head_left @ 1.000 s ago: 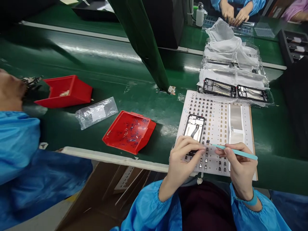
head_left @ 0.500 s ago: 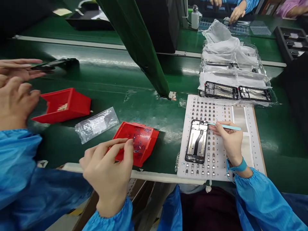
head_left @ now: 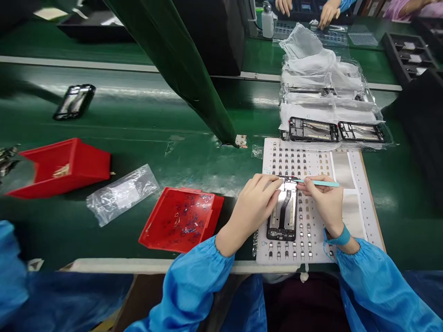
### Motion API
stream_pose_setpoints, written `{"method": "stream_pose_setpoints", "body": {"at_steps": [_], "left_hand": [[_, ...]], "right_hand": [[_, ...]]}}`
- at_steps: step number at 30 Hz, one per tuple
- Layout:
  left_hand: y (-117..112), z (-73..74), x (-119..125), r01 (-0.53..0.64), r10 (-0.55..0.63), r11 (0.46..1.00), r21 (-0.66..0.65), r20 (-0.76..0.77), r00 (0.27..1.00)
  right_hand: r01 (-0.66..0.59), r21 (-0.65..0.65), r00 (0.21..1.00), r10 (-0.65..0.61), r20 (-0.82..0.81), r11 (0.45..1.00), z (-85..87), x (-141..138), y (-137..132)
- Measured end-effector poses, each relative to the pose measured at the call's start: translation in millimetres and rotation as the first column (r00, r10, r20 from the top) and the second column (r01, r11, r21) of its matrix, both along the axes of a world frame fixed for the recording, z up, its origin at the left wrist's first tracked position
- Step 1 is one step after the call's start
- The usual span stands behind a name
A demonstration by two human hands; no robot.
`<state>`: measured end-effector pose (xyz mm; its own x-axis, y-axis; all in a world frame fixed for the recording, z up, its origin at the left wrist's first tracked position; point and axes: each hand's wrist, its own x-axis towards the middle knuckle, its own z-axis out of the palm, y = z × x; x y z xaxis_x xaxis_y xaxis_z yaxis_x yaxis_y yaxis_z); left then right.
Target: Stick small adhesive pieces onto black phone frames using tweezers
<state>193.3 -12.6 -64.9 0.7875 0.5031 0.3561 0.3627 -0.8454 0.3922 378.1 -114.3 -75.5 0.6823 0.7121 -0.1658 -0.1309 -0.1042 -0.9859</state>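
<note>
A phone frame [head_left: 282,226] with a silvery inner plate and a dark ribbon cable lies on a white perforated board [head_left: 277,258]. My left hand [head_left: 254,205] is over its upper left edge, thumb and fingers bent together near the top. Anything between those fingertips is too small or hidden to make out. My right hand [head_left: 325,203] grips light-blue tweezers [head_left: 323,183], their tip at the top right of the frame. Rows of small metal parts [head_left: 302,240] sit on the board around it. Left of my left hand is a red bin [head_left: 173,226] with tiny parts scattered inside.
Behind the board, wrapped trays hold more phone frames [head_left: 313,130]. A green post [head_left: 204,97] slants down to the bench. Leftward are a clear plastic bag [head_left: 122,193], another red bin [head_left: 86,161], a phone frame [head_left: 74,101] and a neighbour's sleeve [head_left: 12,272]. Another person's hands [head_left: 328,14] work opposite.
My left hand has moved right, from over the red bin to the phone frame's top. My right hand keeps the tweezers there. The neighbour's hands have left view; a phone frame lies at far left.
</note>
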Motion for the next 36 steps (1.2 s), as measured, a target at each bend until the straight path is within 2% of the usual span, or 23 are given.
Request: {"method": "stream_pose_setpoints", "body": {"at_steps": [3, 8, 20, 24, 29, 33, 36], "left_hand": [[5, -8.1, 7, 0.012, -0.011, 1.000, 0.011, -0.030, 0.999], [2, -13.4, 11, 0.003, 0.001, 0.999, 0.046, -0.080, 0.997], [-2, -13.3, 15, -0.014, 0.027, 0.995, 0.101, -0.126, 0.992], [0, -14.0, 18, 0.006, 0.021, 0.987, 0.161, -0.166, 0.986], [2, -14.1, 20, 0.066, 0.008, 0.953, 0.296, -0.242, 0.970], [-2, -10.4, 21, 0.083, 0.019, 0.939, 0.333, -0.291, 0.956], [-3, -10.2, 22, 0.073, 0.039, 0.934, 0.349, -0.303, 0.952]], "right_hand": [[0.009, -0.005, 1.000, -0.009, -0.017, 1.000, 0.5, 0, 2], [-0.002, -0.005, 0.999, 0.002, -0.036, 1.000, -0.7, 1, 3], [-0.022, 0.008, 0.999, 0.022, -0.033, 1.000, -1.1, 1, 3], [-0.017, 0.012, 0.999, 0.018, -0.050, 1.000, -0.9, 1, 2], [-0.058, 0.023, 0.997, 0.057, 0.060, 0.998, 15.1, 7, -18], [-0.022, 0.031, 0.980, 0.016, 0.197, 0.999, 33.5, 21, -44], [0.032, 0.027, 0.964, -0.038, 0.263, 0.999, 39.6, 36, -62]]}}
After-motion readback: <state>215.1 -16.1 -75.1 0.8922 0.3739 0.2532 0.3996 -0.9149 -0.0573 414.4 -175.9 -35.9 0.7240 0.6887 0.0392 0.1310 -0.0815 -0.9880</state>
